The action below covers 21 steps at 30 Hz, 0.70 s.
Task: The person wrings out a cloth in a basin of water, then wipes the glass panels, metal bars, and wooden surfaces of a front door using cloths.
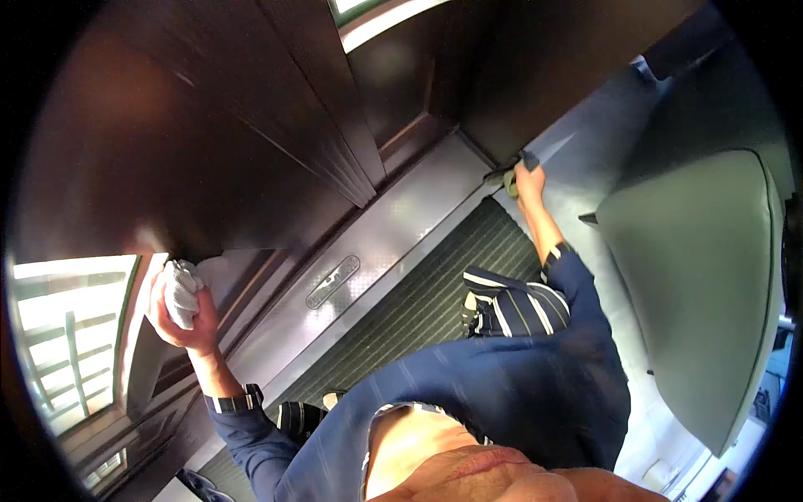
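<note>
My left hand (188, 322) is closed around a bunched white cloth (181, 293). It holds the cloth at the dark wooden door (209, 159), near the frame of its bright barred window (71, 335). On the other side, my arm reaches out and down, with my right hand (529, 186) closed near the corner of the metal sill. Something dark (529, 161) shows at its top, and something olive green (509, 183) sits beside the fingers. The kind of thing in that hand is too small and shaded to make out.
A metal sill (401, 213) with an oval plate (333, 282) runs along the door. Below it lies a ribbed dark mat (401, 301). A grey-green padded chair (698, 284) stands close on the right. Another dark panel (569, 58) rises at the upper right.
</note>
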{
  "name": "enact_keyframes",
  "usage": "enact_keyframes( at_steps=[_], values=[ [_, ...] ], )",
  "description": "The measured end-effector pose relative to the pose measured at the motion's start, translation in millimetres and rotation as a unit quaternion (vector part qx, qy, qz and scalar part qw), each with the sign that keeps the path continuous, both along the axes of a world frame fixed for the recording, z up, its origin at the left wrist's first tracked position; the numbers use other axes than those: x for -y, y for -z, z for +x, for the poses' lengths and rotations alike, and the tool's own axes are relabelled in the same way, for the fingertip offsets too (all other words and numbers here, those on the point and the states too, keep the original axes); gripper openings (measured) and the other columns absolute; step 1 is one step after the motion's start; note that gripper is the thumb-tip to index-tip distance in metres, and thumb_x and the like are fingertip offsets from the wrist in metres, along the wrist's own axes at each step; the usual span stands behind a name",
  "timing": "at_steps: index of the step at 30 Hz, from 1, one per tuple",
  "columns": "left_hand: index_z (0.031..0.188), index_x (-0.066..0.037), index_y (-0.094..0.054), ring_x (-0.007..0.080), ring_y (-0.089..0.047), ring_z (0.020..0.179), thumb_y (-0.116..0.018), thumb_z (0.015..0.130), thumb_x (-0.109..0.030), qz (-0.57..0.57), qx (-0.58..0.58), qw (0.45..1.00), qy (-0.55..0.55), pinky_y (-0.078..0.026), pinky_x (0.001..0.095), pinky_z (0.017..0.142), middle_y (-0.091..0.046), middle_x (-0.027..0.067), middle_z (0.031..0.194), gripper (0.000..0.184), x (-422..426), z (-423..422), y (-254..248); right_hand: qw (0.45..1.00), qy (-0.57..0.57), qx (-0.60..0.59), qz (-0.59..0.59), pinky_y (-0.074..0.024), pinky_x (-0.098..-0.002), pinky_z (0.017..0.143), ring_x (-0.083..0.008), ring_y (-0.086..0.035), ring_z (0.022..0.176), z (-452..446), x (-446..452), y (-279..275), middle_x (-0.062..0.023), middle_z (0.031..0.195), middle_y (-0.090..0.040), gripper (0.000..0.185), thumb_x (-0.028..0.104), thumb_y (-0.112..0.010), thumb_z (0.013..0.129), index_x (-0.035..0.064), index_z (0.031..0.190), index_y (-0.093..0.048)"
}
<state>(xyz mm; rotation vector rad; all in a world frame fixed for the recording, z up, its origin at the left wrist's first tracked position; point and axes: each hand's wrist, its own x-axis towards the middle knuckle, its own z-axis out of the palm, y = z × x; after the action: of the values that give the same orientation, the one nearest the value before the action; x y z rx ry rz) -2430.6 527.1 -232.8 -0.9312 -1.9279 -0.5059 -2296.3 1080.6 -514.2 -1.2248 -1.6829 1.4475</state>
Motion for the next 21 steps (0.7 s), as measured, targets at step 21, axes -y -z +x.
enact_keyframes(
  at_steps=[21],
  values=[
    [0.115,-0.007,-0.047,0.0328,-0.052,0.102,-0.07,0.06,-0.006,-0.061,-0.005,0.996,-0.067,-0.043,0.0455,0.087,-0.051,0.0179,0.112,0.059,-3,11,-10,0.97,-0.182,0.058,0.15,-0.0407,-0.0396,0.091,-0.0394,-0.053,0.107,-148,86,-3,-0.0287,0.11,-0.056,0.049,0.016,-0.059,0.077,-0.0078,0.117,-0.045]
  ],
)
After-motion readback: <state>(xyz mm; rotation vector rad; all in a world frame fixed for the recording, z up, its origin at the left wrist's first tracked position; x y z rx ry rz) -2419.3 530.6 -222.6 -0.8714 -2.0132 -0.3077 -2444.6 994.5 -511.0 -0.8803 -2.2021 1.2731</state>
